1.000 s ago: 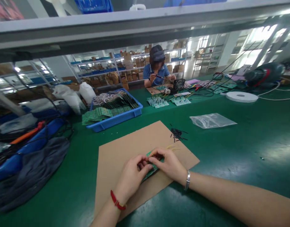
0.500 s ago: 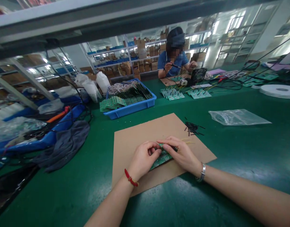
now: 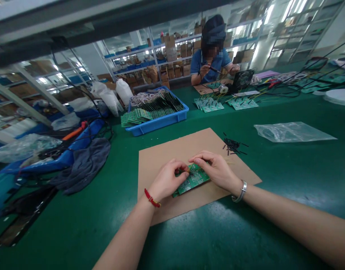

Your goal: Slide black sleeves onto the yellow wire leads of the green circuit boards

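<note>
A green circuit board (image 3: 197, 179) lies on a brown cardboard sheet (image 3: 158, 157), between my two hands. My left hand (image 3: 169, 179) is closed in a pinch over the board's left part; what sits between its fingertips is too small to make out. Over the far right part of the board, my right hand (image 3: 217, 169) has thumb and forefinger pinched around a thin yellow wire, which reaches toward the left fingertips. More yellow wires (image 3: 230, 161) stick out on the cardboard beyond the right hand. Short black tubes (image 3: 233, 145) lie in a loose pile at the cardboard's right edge.
A blue tray (image 3: 158, 124) of stacked circuit boards stands behind the cardboard. A clear plastic bag (image 3: 293, 132) lies at right. Across the green table (image 3: 118, 225) a co-worker (image 3: 210, 67) holds a pen-like tool near wired boards (image 3: 210, 104). Dark cloth (image 3: 85, 165) lies at left.
My hands have moved slightly apart, so more of the circuit board shows between them. The whole view has tilted down and shifted a little.
</note>
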Demonstrator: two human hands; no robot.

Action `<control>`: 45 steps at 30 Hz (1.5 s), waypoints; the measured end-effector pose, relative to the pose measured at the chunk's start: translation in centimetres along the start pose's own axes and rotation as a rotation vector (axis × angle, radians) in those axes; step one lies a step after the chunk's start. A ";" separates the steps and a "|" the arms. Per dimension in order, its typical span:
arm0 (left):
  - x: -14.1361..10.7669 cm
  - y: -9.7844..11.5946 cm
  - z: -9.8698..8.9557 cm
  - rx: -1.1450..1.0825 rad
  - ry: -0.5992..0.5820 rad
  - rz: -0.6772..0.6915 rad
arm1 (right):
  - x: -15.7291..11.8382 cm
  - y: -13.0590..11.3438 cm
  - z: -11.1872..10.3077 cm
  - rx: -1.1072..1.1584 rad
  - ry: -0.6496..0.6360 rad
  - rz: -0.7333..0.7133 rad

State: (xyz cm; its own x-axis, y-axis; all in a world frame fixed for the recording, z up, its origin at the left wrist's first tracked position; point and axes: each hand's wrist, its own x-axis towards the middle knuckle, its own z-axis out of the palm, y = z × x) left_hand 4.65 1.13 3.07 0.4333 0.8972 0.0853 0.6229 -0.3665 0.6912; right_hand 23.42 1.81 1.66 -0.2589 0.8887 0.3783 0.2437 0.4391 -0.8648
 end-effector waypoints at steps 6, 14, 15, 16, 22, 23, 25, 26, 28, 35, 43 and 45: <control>-0.3 0.3 -0.7 -0.001 0.107 -0.061 | 1.6 -0.3 -5.5 0.008 0.293 0.052; -1.4 0.8 0.0 0.279 -0.095 -0.041 | 1.0 6.8 -14.4 -0.683 0.145 0.211; -1.3 0.8 -0.1 0.298 -0.103 -0.043 | 0.9 7.6 -14.6 -0.742 0.104 0.197; -1.3 0.7 -0.2 0.311 -0.107 -0.046 | 0.8 8.1 -14.7 -0.789 0.057 0.170; -1.3 0.0 -0.9 0.311 -0.095 -0.033 | 1.0 8.7 -14.0 -0.987 -0.154 -0.033; -1.4 0.0 -1.0 0.304 -0.086 -0.027 | 1.1 8.6 -14.0 -1.013 -0.160 -0.041; -1.4 0.2 -1.1 0.301 -0.047 -0.017 | 1.2 8.4 -14.0 -1.042 -0.167 -0.042; -1.4 0.4 -1.2 0.303 -0.018 -0.012 | 1.2 8.3 -14.0 -1.047 -0.168 -0.039; -1.4 0.9 -1.4 0.305 0.048 0.006 | 1.1 8.2 -14.0 -1.048 -0.167 -0.034; -1.7 2.9 -2.2 0.285 0.470 0.121 | 1.2 8.2 -14.0 -1.026 -0.110 -0.039; -3.2 5.4 3.6 0.308 0.279 0.441 | 1.0 7.3 -14.4 -1.009 0.015 0.027; -2.8 5.8 5.4 0.354 0.124 0.442 | 0.9 7.1 -14.4 -1.020 0.014 0.042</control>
State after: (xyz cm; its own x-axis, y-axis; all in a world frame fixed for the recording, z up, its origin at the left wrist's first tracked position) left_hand 10.54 -4.78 2.95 0.6354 0.6546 0.4096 0.5893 -0.7538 0.2907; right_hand 38.38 7.64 0.63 -0.2223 0.9046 0.3637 0.9342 0.3045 -0.1862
